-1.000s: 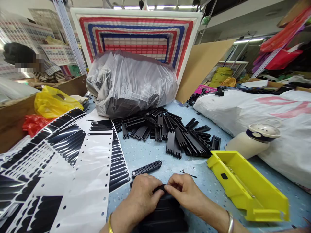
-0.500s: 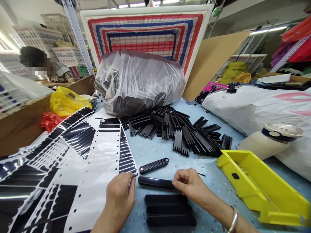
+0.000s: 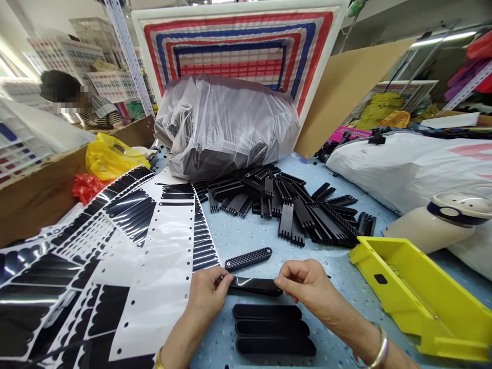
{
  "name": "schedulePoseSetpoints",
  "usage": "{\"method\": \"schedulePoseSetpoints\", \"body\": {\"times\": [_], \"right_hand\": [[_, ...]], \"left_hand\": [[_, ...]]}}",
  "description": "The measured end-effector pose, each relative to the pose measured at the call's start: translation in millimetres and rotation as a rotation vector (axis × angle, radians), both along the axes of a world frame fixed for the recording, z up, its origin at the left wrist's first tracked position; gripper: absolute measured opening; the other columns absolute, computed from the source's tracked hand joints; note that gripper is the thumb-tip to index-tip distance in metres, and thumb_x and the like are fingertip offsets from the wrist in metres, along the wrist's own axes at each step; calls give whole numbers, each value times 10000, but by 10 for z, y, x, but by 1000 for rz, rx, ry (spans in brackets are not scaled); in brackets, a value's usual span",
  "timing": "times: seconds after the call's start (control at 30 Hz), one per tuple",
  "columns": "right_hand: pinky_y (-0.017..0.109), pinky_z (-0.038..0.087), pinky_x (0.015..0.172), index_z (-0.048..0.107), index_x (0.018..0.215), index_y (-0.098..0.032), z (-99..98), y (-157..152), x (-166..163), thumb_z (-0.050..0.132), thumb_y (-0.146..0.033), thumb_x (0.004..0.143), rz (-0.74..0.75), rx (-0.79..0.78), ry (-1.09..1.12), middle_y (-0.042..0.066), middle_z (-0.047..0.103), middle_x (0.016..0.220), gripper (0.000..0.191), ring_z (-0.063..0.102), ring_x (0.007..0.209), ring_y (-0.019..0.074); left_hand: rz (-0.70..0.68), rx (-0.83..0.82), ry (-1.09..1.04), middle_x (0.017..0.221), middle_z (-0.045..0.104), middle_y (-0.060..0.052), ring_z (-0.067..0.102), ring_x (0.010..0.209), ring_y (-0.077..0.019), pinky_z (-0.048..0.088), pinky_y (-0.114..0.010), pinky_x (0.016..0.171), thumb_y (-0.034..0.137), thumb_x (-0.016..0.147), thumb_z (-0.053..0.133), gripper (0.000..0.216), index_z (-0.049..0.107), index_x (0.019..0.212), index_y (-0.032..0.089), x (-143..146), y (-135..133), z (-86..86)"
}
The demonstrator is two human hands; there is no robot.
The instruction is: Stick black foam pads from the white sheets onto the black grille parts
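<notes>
My left hand (image 3: 207, 296) and my right hand (image 3: 305, 282) pinch the two ends of a glossy black plastic strip (image 3: 254, 285) just above the blue table (image 3: 246, 236). Three similar black oblong pieces (image 3: 272, 329) lie side by side right below it. A perforated black strip (image 3: 248, 258) rests just beyond my hands. White backing sheets with rows of black stickers (image 3: 126, 256) spread out on the left, touching my left hand.
A heap of black comb-like parts (image 3: 292, 207) lies mid-table before a clear bag of more parts (image 3: 226, 128). A yellow plastic tray (image 3: 418, 292) and a white device (image 3: 438, 220) sit right. A white sack (image 3: 407, 164), a yellow bag (image 3: 107, 156) and a person at far left (image 3: 69, 97).
My hands left the stack of black pieces; the right one lifted a strip off it, the left reached to the sticker sheet and now grips the strip's left end.
</notes>
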State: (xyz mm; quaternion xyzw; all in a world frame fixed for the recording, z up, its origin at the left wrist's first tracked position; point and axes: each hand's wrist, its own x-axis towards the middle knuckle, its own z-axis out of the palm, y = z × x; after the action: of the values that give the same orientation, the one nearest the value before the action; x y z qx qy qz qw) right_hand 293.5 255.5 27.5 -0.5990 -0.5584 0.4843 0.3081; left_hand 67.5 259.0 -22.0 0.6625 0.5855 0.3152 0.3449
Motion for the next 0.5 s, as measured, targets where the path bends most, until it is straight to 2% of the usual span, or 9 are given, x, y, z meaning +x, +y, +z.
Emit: {"method": "schedulePoseSetpoints", "body": {"times": [0.1,0.3,0.5], "right_hand": [[247,314,442,542,494,-201,8,32,-1,605,-407,599,-35,-16,13,-38,470,457,240,412,432,101],[256,302,423,505,462,-224,-200,60,52,580,-412,569,-66,-35,-7,-42,444,421,229,395,408,108],[261,280,441,464,456,-240,-274,61,54,562,-403,578,-68,7,-50,-51,412,432,226,373,438,110]], "left_hand": [[7,-39,-47,497,552,15,509,443,-139,382,-230,464,371,842,494,314,707,711,180,-3,-12,-9],[-3,-37,-62,538,601,0,527,438,-136,400,-224,461,389,842,490,324,714,716,192,-18,-33,-22],[5,-33,-58,534,602,5,516,420,-130,407,-224,459,400,840,495,325,719,728,192,-29,-45,-40]]}}
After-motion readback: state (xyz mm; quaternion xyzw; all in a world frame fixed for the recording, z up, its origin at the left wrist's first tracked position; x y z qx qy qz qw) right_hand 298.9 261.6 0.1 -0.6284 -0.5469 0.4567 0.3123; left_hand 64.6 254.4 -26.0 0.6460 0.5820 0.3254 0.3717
